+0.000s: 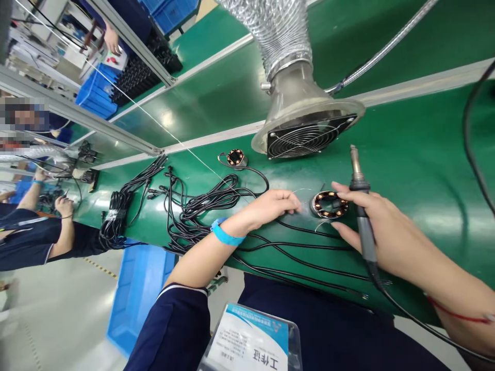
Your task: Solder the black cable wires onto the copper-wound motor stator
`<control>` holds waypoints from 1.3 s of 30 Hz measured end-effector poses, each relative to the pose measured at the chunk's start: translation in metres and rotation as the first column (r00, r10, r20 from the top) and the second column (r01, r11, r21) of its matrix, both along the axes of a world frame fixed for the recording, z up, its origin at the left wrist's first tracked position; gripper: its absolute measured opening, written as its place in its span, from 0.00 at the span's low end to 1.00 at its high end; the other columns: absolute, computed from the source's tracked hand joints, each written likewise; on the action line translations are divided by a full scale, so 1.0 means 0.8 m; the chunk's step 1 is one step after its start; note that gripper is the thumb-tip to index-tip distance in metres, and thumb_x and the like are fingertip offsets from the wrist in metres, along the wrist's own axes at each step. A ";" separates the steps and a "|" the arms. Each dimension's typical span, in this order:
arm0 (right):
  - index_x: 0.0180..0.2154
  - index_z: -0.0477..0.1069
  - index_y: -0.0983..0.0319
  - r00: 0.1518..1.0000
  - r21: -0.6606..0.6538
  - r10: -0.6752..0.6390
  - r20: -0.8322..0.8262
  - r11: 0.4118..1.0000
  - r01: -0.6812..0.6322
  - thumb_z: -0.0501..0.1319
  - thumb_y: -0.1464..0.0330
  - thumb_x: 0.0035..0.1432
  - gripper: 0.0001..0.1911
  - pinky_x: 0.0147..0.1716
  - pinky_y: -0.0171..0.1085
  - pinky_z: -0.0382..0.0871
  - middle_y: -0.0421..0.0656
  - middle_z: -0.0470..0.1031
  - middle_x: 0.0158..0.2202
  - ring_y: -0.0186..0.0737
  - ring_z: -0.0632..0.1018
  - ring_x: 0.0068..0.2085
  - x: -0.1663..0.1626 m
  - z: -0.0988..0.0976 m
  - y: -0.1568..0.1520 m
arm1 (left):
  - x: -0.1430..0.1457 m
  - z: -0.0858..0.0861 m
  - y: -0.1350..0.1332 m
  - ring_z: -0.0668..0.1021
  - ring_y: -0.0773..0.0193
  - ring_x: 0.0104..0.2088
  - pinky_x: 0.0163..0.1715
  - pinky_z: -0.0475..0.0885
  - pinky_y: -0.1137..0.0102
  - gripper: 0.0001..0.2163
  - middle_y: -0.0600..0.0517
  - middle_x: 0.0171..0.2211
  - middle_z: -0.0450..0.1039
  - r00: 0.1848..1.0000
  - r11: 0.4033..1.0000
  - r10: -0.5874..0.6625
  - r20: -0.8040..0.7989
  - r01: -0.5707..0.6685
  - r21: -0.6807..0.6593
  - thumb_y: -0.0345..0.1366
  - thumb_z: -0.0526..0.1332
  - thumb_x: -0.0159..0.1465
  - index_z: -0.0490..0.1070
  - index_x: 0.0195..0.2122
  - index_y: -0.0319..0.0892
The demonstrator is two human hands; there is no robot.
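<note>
A round copper-wound coil (pixel 330 204) lies on the green belt (pixel 417 154) between my hands. My left hand (pixel 273 204), with a blue wrist strap (pixel 225 234), pinches a thin wire just left of the coil. My right hand (pixel 371 224) grips a soldering iron (pixel 360 206), tip pointing away from me, while its thumb and fingers bracket the coil's right side. The iron's black cord trails back along my right forearm.
A fume extractor fan (pixel 307 135) on a silver duct hangs just behind the coil. A second coil (pixel 235 157) and tangled black cables (pixel 193 206) lie to the left. A blue bin (pixel 137 288) stands on the floor. Another person's arms (pixel 58 226) work at far left.
</note>
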State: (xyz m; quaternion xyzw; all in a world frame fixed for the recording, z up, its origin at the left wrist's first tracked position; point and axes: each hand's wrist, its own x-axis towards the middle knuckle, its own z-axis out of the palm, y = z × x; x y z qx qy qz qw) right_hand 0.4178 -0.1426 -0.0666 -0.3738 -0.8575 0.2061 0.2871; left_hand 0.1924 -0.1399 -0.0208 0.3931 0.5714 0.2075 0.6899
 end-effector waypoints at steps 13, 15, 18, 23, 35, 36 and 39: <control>0.53 0.64 0.62 0.995 0.032 -0.093 0.037 0.995 0.092 0.55 0.57 0.64 0.21 0.36 0.42 0.68 0.48 0.74 0.47 0.44 0.73 0.37 0.003 -0.011 0.003 | 0.026 0.001 0.001 0.63 0.77 0.24 0.28 0.59 0.76 0.10 0.59 0.24 0.65 0.991 0.998 -0.016 0.130 0.009 0.058 0.37 0.66 0.58 0.67 0.28 0.37; 0.53 0.64 0.62 0.994 0.015 -0.097 0.057 0.995 0.097 0.55 0.57 0.63 0.21 0.36 0.42 0.68 0.48 0.74 0.46 0.44 0.73 0.36 0.004 -0.012 0.002 | 0.021 0.003 -0.003 0.67 0.75 0.28 0.33 0.61 0.74 0.09 0.57 0.25 0.67 0.993 0.996 -0.086 0.086 0.083 0.043 0.34 0.64 0.59 0.67 0.26 0.36; 0.52 0.65 0.61 0.993 -0.036 -0.094 0.070 0.995 0.097 0.56 0.57 0.62 0.21 0.37 0.43 0.68 0.47 0.74 0.47 0.44 0.73 0.37 0.003 -0.013 0.002 | 0.019 -0.001 -0.007 0.64 0.76 0.25 0.28 0.58 0.75 0.07 0.56 0.25 0.68 0.989 0.995 -0.100 0.108 0.097 0.031 0.33 0.61 0.61 0.69 0.27 0.36; 0.51 0.65 0.60 0.983 -0.025 -0.136 0.122 0.990 0.140 0.55 0.57 0.62 0.19 0.36 0.44 0.67 0.47 0.74 0.45 0.46 0.73 0.37 0.000 -0.005 0.001 | 0.032 -0.012 -0.005 0.56 0.78 0.19 0.22 0.49 0.74 0.10 0.59 0.24 0.63 0.985 0.999 0.001 0.173 -0.008 0.036 0.38 0.59 0.64 0.68 0.30 0.37; 0.49 0.68 0.64 0.949 0.084 -0.279 0.146 0.959 0.269 0.56 0.54 0.61 0.22 0.32 0.42 0.62 0.49 0.75 0.38 0.49 0.72 0.35 -0.002 0.002 0.002 | 0.024 -0.017 -0.011 0.72 0.68 0.37 0.42 0.67 0.71 0.09 0.51 0.34 0.72 0.937 0.778 -0.255 -0.239 0.345 0.525 0.35 0.57 0.65 0.75 0.34 0.38; 0.49 0.68 0.63 0.951 0.080 -0.269 0.152 0.962 0.260 0.55 0.54 0.62 0.22 0.33 0.42 0.62 0.49 0.74 0.37 0.49 0.72 0.35 -0.001 0.000 0.002 | 0.023 -0.015 -0.006 0.73 0.68 0.38 0.43 0.67 0.71 0.10 0.50 0.34 0.73 0.917 0.762 -0.326 -0.232 0.399 0.510 0.36 0.57 0.66 0.75 0.34 0.38; 0.51 0.67 0.61 0.966 0.059 -0.212 0.147 0.977 0.205 0.52 0.54 0.63 0.22 0.36 0.43 0.64 0.48 0.74 0.40 0.49 0.73 0.40 0.006 -0.006 0.006 | 0.024 -0.013 0.006 0.74 0.68 0.37 0.43 0.68 0.70 0.12 0.49 0.37 0.75 0.886 0.783 -0.451 -0.112 0.452 0.426 0.38 0.56 0.67 0.75 0.35 0.37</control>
